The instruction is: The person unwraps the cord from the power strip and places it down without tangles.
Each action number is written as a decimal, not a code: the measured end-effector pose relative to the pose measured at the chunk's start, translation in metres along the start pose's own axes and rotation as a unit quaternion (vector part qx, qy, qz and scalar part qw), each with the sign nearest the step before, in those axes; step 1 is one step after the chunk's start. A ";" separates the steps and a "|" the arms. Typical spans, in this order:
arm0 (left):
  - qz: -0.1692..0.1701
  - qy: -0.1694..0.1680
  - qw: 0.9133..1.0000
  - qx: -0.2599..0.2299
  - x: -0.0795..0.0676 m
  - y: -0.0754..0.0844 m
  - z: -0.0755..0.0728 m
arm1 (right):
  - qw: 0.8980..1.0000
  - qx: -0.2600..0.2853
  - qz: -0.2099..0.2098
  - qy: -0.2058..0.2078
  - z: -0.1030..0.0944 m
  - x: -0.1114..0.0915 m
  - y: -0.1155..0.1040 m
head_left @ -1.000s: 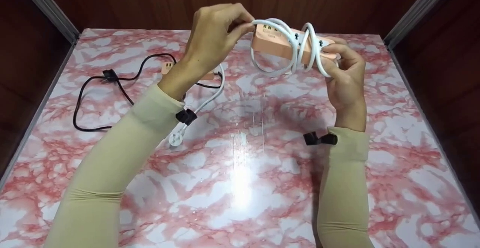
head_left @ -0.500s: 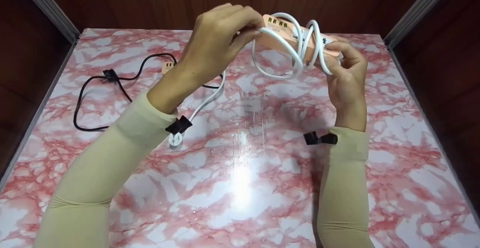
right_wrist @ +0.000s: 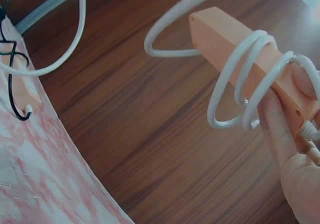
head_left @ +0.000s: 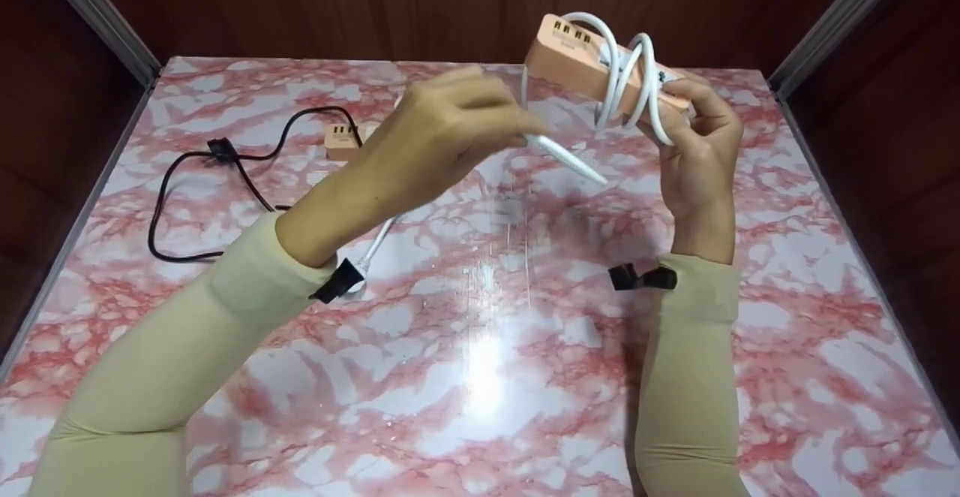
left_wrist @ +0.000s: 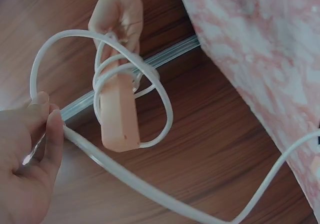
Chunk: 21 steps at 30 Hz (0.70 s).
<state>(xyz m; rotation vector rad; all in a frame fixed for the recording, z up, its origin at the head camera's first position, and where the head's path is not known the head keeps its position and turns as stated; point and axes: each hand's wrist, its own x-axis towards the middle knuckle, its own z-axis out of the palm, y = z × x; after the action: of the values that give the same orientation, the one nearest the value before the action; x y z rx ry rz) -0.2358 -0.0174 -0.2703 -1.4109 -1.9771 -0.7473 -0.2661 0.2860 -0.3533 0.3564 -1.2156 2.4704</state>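
My right hand (head_left: 701, 133) grips one end of a peach power strip (head_left: 566, 69), raised and tilted towards the back right. Its white cord (right_wrist: 237, 58) is looped loosely round the strip's body, as the right wrist view shows. Away from the strip, my left hand (head_left: 457, 125) pinches a stretch of this cord between thumb and fingertips. A wide loop (left_wrist: 167, 103) hangs between that hand and the strip in the left wrist view. From the pinch, more cord runs off towards the lower right of that view.
On the table (head_left: 420, 377), a second peach power strip (head_left: 341, 142) lies at the back left, partly hidden by my left arm. Beside it spreads a black cable with a black plug (head_left: 221, 149). A white plug (head_left: 358, 283) lies by my left cuff. Dark wooden panels (head_left: 337, 9) stand behind.
My left hand has drawn the cord away from the strip's end, then down towards me, uncovering that end. The strip has shifted slightly up and right in my right hand.
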 end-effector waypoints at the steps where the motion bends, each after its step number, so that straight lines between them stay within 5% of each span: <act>1: 0.007 -0.009 1.000 0.000 -0.003 0.001 0.001 | 1.000 0.000 0.000 0.002 0.000 0.000 0.000; 11: 0.003 -0.104 0.994 -0.038 -0.037 0.000 0.007 | 1.000 0.003 -0.010 0.001 0.001 -0.001 0.001; 21: -0.082 -0.199 0.972 -0.091 -0.063 -0.010 0.017 | 1.000 0.018 -0.013 -0.005 0.002 -0.002 0.000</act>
<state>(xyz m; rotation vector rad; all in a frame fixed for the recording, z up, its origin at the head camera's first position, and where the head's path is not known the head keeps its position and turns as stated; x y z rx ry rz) -0.2309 -0.0470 -0.3290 -1.6200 -2.4075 -0.7805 -0.2643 0.2845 -0.3528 0.3916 -1.1648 2.4728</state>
